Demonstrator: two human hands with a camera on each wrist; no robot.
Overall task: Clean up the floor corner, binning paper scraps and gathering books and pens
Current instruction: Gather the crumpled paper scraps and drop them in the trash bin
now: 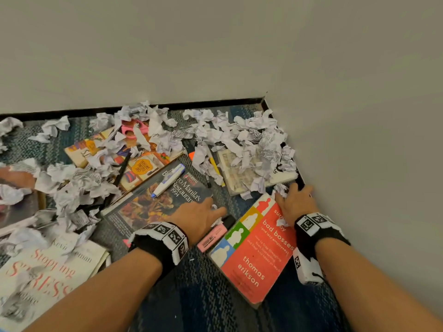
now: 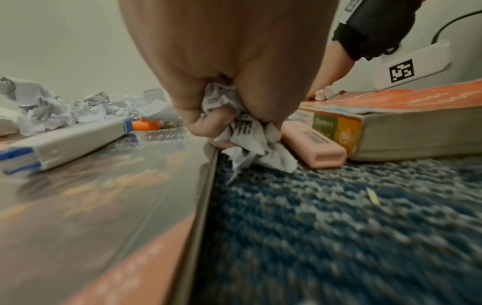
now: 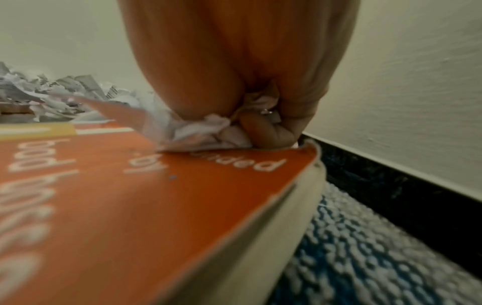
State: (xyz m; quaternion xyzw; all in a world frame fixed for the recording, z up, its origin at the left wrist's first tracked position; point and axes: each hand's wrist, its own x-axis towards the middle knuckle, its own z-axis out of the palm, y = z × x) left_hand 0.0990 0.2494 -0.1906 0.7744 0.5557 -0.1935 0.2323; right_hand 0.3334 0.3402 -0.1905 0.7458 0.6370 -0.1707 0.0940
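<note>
A: Head view, largest item first: the carpet [image 1: 203, 295] fills the floor corner under two pale walls [image 1: 359, 116], dark skirting at the base.

B: Noted. Books next?

A: Several, all lying flat. White stress book [image 1: 43, 279] at lower left. Dark restaurant book [image 1: 153, 202] at centre, a white and blue correction pen [image 1: 167, 180] lying on its cover. Red paperback [image 1: 259, 250] to the right, near the right-hand wall. Two more books farther back, half buried.

B: Paper?

A: Crumpled paper scraps [image 1: 239, 135] heaped along the skirting and spread leftward over the far books.

B: Left hand?

A: Left hand [image 1: 199, 218] sits low at the right edge of the restaurant book. Left wrist view: its grip is clamped, fingers [image 2: 208, 125] curled round a printed scrap [image 2: 250, 140] that touches the carpet.

B: Anything beside it?

A: A pink highlighter [image 1: 213, 236] lies on the carpet between that hand and the red paperback, touching the paperback's edge.

B: Right hand?

A: Right hand [image 1: 294, 202] is on the far corner of the red paperback. Right wrist view: grip clamped on a white wad [image 3: 203, 134] resting on the cover.

B: Small items?

A: A yellow pen [image 1: 215, 167] and a black pen [image 1: 123, 168] lie among the scraps.
</note>
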